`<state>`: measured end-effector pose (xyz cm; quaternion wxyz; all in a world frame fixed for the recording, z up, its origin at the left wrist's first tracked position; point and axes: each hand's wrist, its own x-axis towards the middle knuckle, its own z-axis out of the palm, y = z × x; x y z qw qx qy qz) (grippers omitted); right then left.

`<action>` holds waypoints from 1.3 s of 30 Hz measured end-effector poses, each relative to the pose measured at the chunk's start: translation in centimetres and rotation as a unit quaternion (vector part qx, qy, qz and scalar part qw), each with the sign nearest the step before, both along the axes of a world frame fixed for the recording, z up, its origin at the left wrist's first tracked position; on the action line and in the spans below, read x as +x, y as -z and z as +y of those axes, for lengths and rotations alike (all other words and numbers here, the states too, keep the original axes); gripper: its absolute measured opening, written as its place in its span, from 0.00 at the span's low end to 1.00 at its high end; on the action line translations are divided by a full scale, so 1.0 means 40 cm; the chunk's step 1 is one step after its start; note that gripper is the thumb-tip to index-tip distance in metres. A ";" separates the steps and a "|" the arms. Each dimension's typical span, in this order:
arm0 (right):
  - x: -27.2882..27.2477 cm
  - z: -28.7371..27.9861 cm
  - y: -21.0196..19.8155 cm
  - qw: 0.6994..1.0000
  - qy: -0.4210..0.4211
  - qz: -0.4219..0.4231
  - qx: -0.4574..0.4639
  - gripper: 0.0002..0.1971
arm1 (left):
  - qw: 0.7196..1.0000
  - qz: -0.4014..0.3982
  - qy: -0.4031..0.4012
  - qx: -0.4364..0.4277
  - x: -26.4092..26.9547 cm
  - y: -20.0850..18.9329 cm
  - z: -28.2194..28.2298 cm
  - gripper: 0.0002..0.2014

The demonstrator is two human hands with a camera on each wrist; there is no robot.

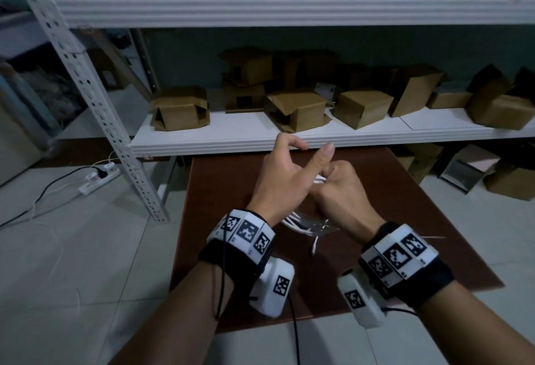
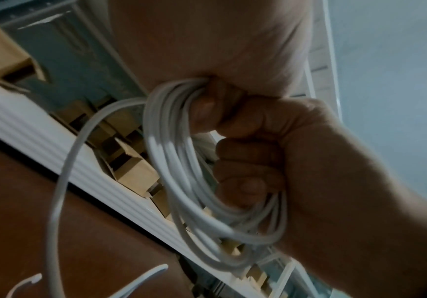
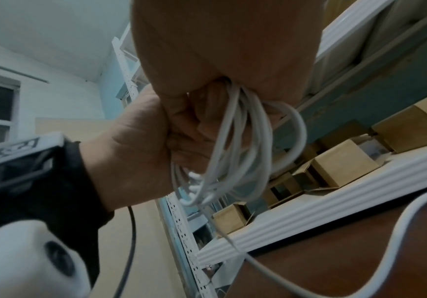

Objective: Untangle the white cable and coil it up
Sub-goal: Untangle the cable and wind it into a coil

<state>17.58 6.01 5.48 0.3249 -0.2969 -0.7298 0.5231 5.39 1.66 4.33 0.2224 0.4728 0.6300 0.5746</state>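
Two hands: meeting above brown table (image 1: 405,205).
Right hand (image 1: 341,188): fist round white cable (image 2: 181,161) coil.
Left hand (image 1: 283,173): thumb up, fingers curled; grip on cable unclear.
Loose tail: hanging towards tabletop.
Room: white shelving (image 1: 289,139), cardboard boxes (image 1: 179,107), tiled floor (image 1: 72,249), power strip (image 1: 98,179).

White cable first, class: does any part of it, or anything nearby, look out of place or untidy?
Yes. The white cable is mostly coiled in the right hand, but one loose loop swings wide of the bundle. On the shelf behind, several cardboard boxes lie tipped with flaps open.
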 end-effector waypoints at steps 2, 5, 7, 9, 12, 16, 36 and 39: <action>0.002 0.004 -0.009 0.999 0.013 0.040 -0.003 0.17 | 0.995 -0.085 0.040 0.041 -0.004 -0.007 -0.001 0.23; 0.003 0.017 -0.020 0.990 0.070 0.110 -0.050 0.07 | 0.973 -0.200 0.103 0.057 -0.003 -0.022 -0.010 0.15; 0.001 0.020 -0.027 0.975 0.093 0.167 -0.111 0.07 | 0.950 -0.276 0.128 0.072 0.003 -0.029 -0.013 0.17; -0.005 0.016 -0.030 0.958 0.089 0.218 -0.165 0.19 | 0.930 -0.337 0.121 0.079 0.013 -0.033 -0.008 0.18; -0.009 0.006 -0.030 0.957 0.068 0.216 -0.179 0.21 | 0.933 -0.342 0.079 0.074 0.023 -0.033 0.003 0.15; 0.005 0.026 -0.028 0.982 0.028 0.130 -0.132 0.12 | 0.961 -0.261 0.048 0.072 0.000 -0.030 0.006 0.13; 0.008 0.001 -0.008 0.999 -0.020 -0.027 0.012 0.23 | 0.985 0.173 -0.011 0.022 -0.015 -0.015 0.002 0.12; 0.002 -0.004 -0.004 0.999 0.013 0.027 -0.013 0.24 | 0.987 0.156 -0.014 0.027 -0.006 -0.017 0.004 0.13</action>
